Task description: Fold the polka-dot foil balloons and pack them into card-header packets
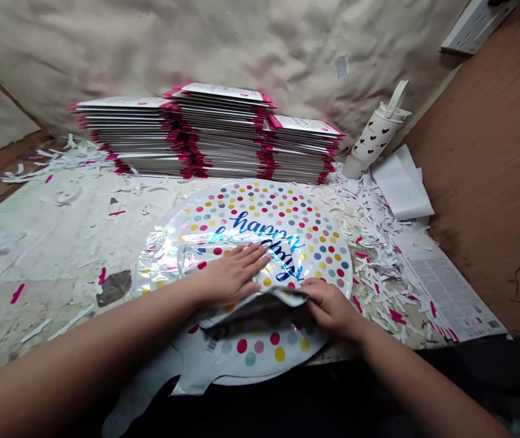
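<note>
A dotted foil balloon is pressed under the open left hand; its raised edge is pinched by the right hand.

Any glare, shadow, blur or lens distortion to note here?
Head view: glare streaks the shiny balloons, brightest toward their left; head view: shadow darkens beneath the raised edge at the right hand; head view: the left forearm looks softer than the pink-edged stacks; head view: the bottle leans outward, probably wide-angle stretch.
</note>
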The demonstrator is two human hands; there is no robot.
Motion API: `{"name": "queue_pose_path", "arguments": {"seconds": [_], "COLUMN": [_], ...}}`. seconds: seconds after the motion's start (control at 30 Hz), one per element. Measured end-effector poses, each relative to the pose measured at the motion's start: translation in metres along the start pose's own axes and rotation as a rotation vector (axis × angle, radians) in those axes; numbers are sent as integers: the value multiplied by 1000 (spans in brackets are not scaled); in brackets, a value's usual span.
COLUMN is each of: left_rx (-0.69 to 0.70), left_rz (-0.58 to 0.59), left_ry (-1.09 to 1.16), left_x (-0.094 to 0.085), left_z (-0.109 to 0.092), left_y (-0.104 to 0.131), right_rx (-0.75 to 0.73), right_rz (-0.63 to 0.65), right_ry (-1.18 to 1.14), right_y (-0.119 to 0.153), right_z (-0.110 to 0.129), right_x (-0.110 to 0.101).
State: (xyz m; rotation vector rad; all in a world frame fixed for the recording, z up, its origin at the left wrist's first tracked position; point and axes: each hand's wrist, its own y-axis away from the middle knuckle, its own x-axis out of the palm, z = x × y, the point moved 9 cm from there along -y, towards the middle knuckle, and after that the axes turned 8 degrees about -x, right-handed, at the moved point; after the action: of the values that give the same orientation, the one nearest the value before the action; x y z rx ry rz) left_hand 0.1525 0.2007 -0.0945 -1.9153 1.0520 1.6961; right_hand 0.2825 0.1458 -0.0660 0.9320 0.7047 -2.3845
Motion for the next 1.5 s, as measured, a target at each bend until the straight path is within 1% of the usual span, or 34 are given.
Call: {"name": "queue_pose_path", "arguments": {"seconds": [0.03, 0.1, 0.17, 0.2, 0.23, 0.27, 0.3, 0.33, 0.37, 0.4, 0.43, 0.47, 0.5, 0.53, 0.6, 0.63, 0.67, 0.73, 0.8, 0.83, 0.87, 0.93, 0.97, 1.07, 1.13, 1.2, 1.23, 1.27, 1.33, 1.37, 1.4, 1.43, 1.47, 1.5], "left_rx": [-31, -128, -272, -374, -497, -605, -659, -634, -534, -400, -292, -220, -203, -225, -269, -283, -286, -276, -269, -267, -267, -273, -276, -272, -273, -317, -355, -392, -442, -454, -456, -440, -411, -368], "left_rz": [15, 34, 58, 33, -58, -203, -368, -509, -574, -537, -461, -388, -324, -278, -237, -234, -239, -243, -222, -205, -191, -174, -170, -151, -139, -137, -137, -134, -117, -103, -88, -76, -73, -73], "left_ry": [10, 19, 22, 26, 14, -12, -53, -95, -99, -75, -58, -61, -69, -68, -61, -56, -51, -49, -49, -47, -44, -36, -34, -40, -46, -61, -74, -89, -108, -102, -80, -43, 4, 52], "left_x": [-1, -7, -20, -32, -49, -70, -88, -100, -101, -89, -70, -49, -28, -9, 16, 23, 26, 26, 24, 23, 22, 21, 20, 18, 16, 11, 8, 4, -3, -5, -5, -5, -4, -3], "left_z": [16, 60, 105, 123, 137, 141, 132, 109, 78, 44, 12, -15, -32, -41, -43, -41, -37, -32, -30, -29, -30, -30, -30, -30, -31, -29, -27, -24, -19, -15, -12, -11, -10, -10], "left_y": [11, 37, 64, 77, 89, 101, 110, 114, 111, 102, 91, 82, 75, 70, 66, 66, 67, 70, 71, 71, 71, 70, 69, 66, 63, 59, 56, 54, 48, 45, 42, 40, 37, 35], "right_rx": [144, 421, 622, 689, 737, 765, 778, 791, 800, 804, 803, 800, 805, 778, 621, 509, 368, 73, -88, -111, -89, -23, -31, -144, -179, -192, -226, -292, -476, -534, -535, -460, -322, -152], "right_rz": [-3, 12, 53, 71, 87, 101, 113, 124, 133, 138, 137, 131, 115, 78, -23, -62, -66, 29, 162, 206, 230, 240, 236, 189, 125, 39, -9, -49, -122, -179, -249, -322, -388, -431], "right_ry": [-50, -150, -221, -237, -240, -232, -218, -202, -181, -154, -120, -78, -34, 44, 250, 337, 397, 459, 532, 602, 676, 772, 793, 804, 816, 824, 812, 779, 671, 615, 564, 519, 480, 441], "right_y": [-4, -11, -20, -25, -30, -36, -41, -44, -47, -49, -50, -50, -49, -50, -54, -56, -57, -55, -45, -41, -38, -36, -36, -39, -41, -40, -38, -34, -20, -11, -3, 4, 11, 19], "right_z": [-13, -36, -52, -57, -62, -66, -69, -72, -74, -76, -77, -77, -75, -71, -49, -33, -14, 22, 38, 38, 33, 18, 14, 14, 19, 34, 46, 62, 94, 104, 106, 99, 82, 59], "right_x": [-3, -5, -1, 1, 3, 5, 6, 8, 8, 8, 6, 3, 0, -6, -16, -16, -10, 16, 42, 48, 48, 40, 35, 25, 18, 13, 11, 11, 13, 11, 5, -2, -10, -17]}}
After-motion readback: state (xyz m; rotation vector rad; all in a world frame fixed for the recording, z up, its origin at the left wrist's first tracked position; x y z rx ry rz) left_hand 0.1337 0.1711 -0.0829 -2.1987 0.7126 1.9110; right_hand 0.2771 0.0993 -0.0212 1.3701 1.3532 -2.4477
